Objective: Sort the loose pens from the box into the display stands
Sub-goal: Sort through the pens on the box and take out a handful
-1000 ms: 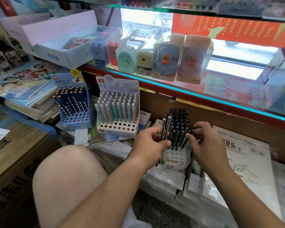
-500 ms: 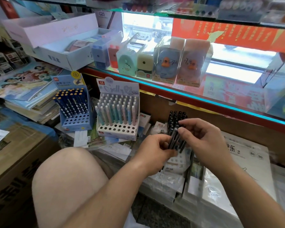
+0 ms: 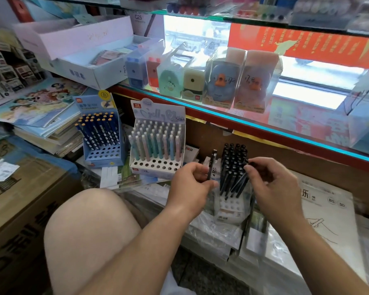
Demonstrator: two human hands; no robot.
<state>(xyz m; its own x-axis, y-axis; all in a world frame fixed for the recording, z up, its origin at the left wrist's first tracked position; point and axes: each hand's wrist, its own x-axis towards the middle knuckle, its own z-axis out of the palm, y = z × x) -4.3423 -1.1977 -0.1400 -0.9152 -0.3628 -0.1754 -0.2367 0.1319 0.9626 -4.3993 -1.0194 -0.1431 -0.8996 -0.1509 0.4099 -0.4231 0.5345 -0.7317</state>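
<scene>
Head view: looks down at both hands below a glass shelf (image 3: 254,124).
Left hand (image 3: 191,184): fingers curled round a loose pen (image 3: 211,160), black, held upright just left of the white stand.
Right hand (image 3: 273,188): thumb and forefinger pinch the top of a slanted pen (image 3: 242,179) at the right edge of the black bunch.
White stand (image 3: 230,206): sits on plastic-wrapped packs (image 3: 213,233); black pens (image 3: 232,165) fill its back rows, front holes showing.
Pastel stand (image 3: 158,165): left of the hands, just beside the blue stand (image 3: 102,155); both part filled.
</scene>
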